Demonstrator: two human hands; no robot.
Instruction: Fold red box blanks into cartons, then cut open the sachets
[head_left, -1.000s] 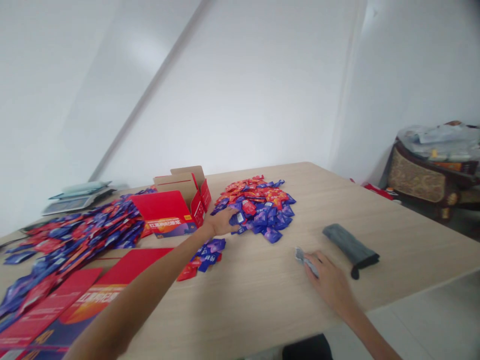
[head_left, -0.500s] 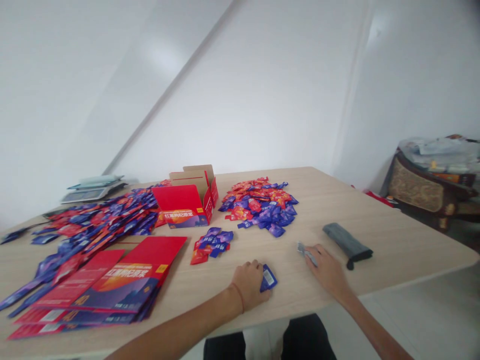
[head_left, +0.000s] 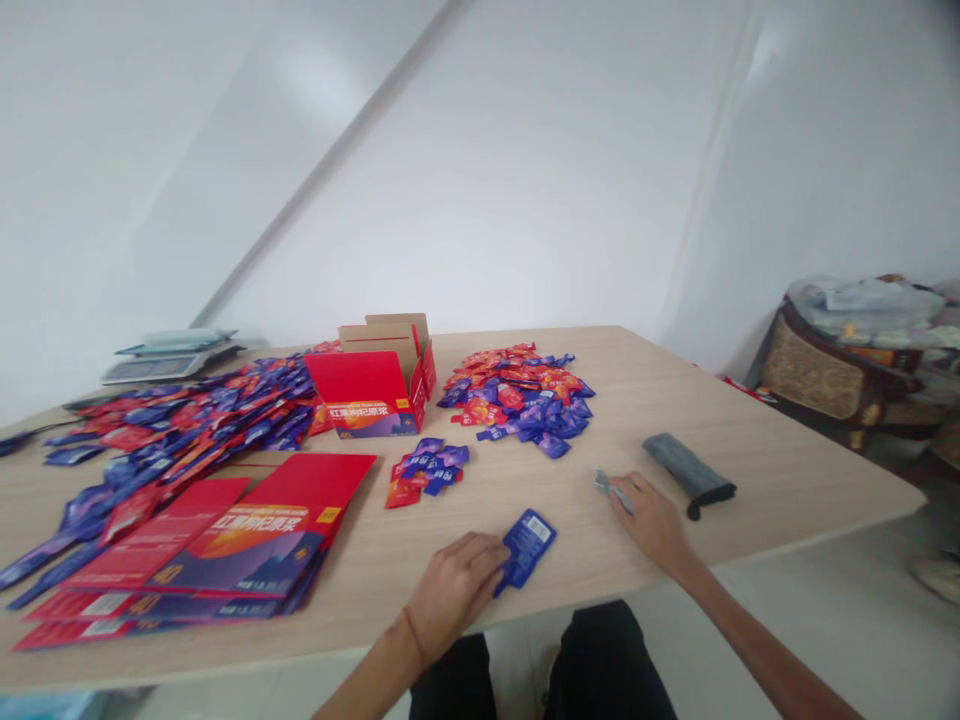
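A blue sachet (head_left: 529, 545) with a white barcode label lies slanted near the table's front edge. My left hand (head_left: 466, 575) is at its left side, fingers bent together over that edge; the thumb is mostly hidden. To the right, my right hand (head_left: 646, 515) is closed round a small grey tool (head_left: 613, 491) with a metallic-looking tip, pointing left over the table. The tool's exact kind is unclear. Farther off, a small group of blue and red sachets (head_left: 426, 465) lies left of centre, and a larger sachet pile (head_left: 525, 395) sits behind.
Flat red and purple cartons (head_left: 247, 540) are stacked at front left. Behind them spreads a long heap of sachets (head_left: 217, 415), beside an open red box (head_left: 367, 390). A scale (head_left: 169, 360) stands at back left. A grey pouch (head_left: 688, 470) lies beyond my right hand.
My left hand has drawn back leftward, uncovering more of the blue sachet. My right hand keeps the grey tool in nearly the same place. The view has shifted slightly.
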